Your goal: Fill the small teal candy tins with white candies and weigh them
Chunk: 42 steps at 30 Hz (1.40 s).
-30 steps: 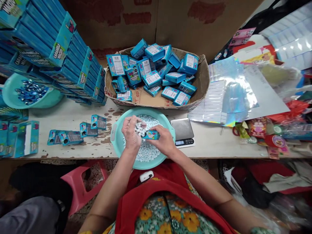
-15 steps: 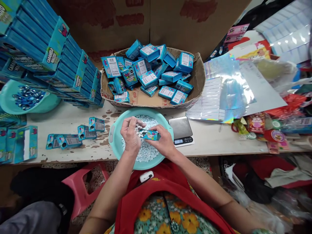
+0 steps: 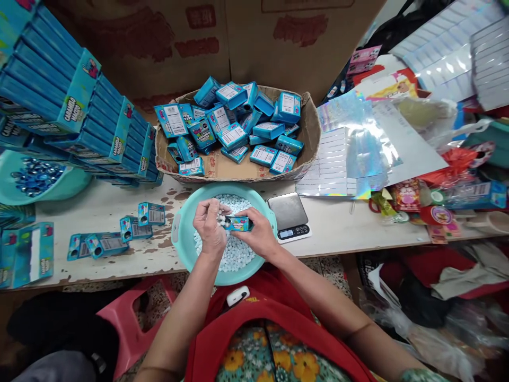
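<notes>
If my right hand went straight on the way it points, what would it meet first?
Likely your left hand, just past the Caramelo Macizo box in your right hand; depth is unclear.

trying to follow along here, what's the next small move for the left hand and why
Probably ease the white pieces into the blue box: the left hand holds them right by the box's near end, and the right hand holds the box above the teal basin, where any spill would likely land.
</notes>
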Available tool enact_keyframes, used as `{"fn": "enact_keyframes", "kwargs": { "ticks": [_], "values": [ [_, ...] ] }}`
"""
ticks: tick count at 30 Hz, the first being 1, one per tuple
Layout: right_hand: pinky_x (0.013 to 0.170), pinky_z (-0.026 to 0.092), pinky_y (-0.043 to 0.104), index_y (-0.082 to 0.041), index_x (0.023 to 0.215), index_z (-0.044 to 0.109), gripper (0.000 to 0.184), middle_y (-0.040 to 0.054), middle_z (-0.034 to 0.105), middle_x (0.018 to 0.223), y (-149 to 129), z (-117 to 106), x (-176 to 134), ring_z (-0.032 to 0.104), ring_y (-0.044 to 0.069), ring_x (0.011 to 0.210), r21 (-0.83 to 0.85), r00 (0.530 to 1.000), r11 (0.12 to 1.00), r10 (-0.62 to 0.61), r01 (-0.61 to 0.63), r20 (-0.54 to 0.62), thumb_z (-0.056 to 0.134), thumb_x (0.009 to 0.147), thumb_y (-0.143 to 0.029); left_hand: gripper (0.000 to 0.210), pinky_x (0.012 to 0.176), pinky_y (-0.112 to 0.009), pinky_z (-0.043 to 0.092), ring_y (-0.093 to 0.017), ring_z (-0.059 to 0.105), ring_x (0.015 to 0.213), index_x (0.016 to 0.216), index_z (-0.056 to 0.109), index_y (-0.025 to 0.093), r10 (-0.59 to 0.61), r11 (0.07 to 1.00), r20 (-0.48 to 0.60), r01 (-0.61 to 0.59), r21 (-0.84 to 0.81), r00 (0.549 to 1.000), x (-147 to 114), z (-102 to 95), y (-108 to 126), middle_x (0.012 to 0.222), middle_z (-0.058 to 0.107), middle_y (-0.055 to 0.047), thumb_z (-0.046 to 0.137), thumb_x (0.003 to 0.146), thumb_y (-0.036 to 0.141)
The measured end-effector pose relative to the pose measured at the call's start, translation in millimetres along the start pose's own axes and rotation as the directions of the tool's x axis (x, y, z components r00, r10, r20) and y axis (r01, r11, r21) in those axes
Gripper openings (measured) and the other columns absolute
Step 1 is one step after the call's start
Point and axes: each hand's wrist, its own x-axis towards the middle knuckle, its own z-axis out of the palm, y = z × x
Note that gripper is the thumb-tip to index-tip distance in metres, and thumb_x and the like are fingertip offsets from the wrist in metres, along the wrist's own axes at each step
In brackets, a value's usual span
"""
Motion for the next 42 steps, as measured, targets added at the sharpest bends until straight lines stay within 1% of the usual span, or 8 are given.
{"fn": "enact_keyframes", "kwargs": {
  "ticks": [14,20,22,25,28,32,36,42],
  "values": [
    [0.074,0.048,0.031,-0.022,0.090,0.064,0.035,-0.0012,0.062,0.085,1,-20,8,0.060,0.018,0.080,0.222,0.985,0.960,0.175,-0.168,-0.011,0.080,0.060,-0.030,0.022,0.055,-0.023,0.044,-0.010,0.049,0.048,0.075,0.051,0.020,-0.002,0.986,-0.040,0.009,0.167,0.999,9,-5.1,0,0.051,0.037,0.007,0.057,0.081,0.040],
    [0.069,0.053,0.032,-0.024,0.095,0.060,0.042,0.0000,0.066,0.087,16,-92,-15,0.063,0.019,0.076,0.381,0.926,0.890,0.335,-0.250,-0.175,0.081,0.061,-0.034,0.022,0.071,-0.035,0.049,-0.027,0.064,0.087,0.075,0.066,0.026,-0.208,0.598,0.340,-0.156,0.787,0.917,20,-46.9,-1,0.090,0.069,-0.006,0.071,0.065,0.045],
    [0.070,0.053,0.033,-0.024,0.097,0.058,0.041,0.0009,0.066,0.087,37,-109,-17,0.063,0.020,0.076,0.332,0.890,0.906,0.361,-0.263,-0.278,0.079,0.064,-0.035,0.018,0.077,-0.034,0.048,-0.025,0.063,0.088,0.080,0.068,0.027,-0.143,0.484,0.471,-0.353,0.801,0.871,31,-30.7,9,0.093,0.069,-0.005,0.063,0.075,0.043],
    [0.076,0.052,0.037,-0.022,0.098,0.057,0.038,0.0023,0.064,0.091,75,-115,-11,0.062,0.021,0.082,0.233,0.871,0.941,0.318,-0.243,-0.375,0.076,0.068,-0.036,0.025,0.077,-0.031,0.046,-0.021,0.062,0.081,0.084,0.064,0.023,0.033,0.339,0.597,-0.571,0.748,0.802,69,37.0,13,0.086,0.068,-0.006,0.049,0.086,0.042],
    [0.081,0.052,0.040,-0.022,0.099,0.056,0.035,0.0035,0.062,0.094,104,-110,-4,0.062,0.022,0.087,0.190,0.883,0.960,0.266,-0.206,-0.386,0.072,0.071,-0.034,0.037,0.079,-0.035,0.045,-0.028,0.063,0.090,0.093,0.061,0.018,-0.206,0.095,0.614,-0.609,0.787,0.762,123,125.6,-19,0.094,0.068,-0.014,0.052,0.081,0.052],
    [0.096,0.046,0.046,-0.023,0.114,0.052,0.050,0.0085,0.058,0.115,115,-116,-8,0.056,0.025,0.109,0.137,0.899,0.976,0.211,-0.171,-0.383,0.073,0.071,-0.034,0.082,0.087,-0.039,0.044,-0.037,0.057,0.110,0.121,0.046,0.010,-0.567,-0.129,0.337,-0.485,0.865,0.752,173,203.4,-97,0.120,0.059,-0.026,0.069,0.061,0.060],
    [0.101,0.042,0.048,-0.024,0.123,0.046,0.054,0.0106,0.050,0.127,111,-141,-20,0.046,0.025,0.122,0.105,0.848,0.984,0.178,-0.145,-0.499,0.070,0.075,-0.034,0.096,0.091,-0.040,0.043,-0.038,0.050,0.120,0.131,0.035,0.007,-0.533,-0.158,0.230,-0.363,0.918,0.814,184,213.8,-139,0.131,0.048,-0.031,0.068,0.059,0.061],
    [0.092,0.049,0.043,-0.023,0.109,0.056,0.032,0.0076,0.056,0.111,106,-163,-25,0.055,0.021,0.108,0.104,0.784,0.980,0.196,-0.167,-0.589,0.065,0.080,-0.032,0.089,0.087,-0.048,0.045,-0.044,0.053,0.112,0.125,0.041,0.010,-0.452,-0.266,0.333,-0.482,0.835,0.827,176,176.5,-116,0.121,0.051,-0.030,0.071,0.055,0.057]
  ]
}}
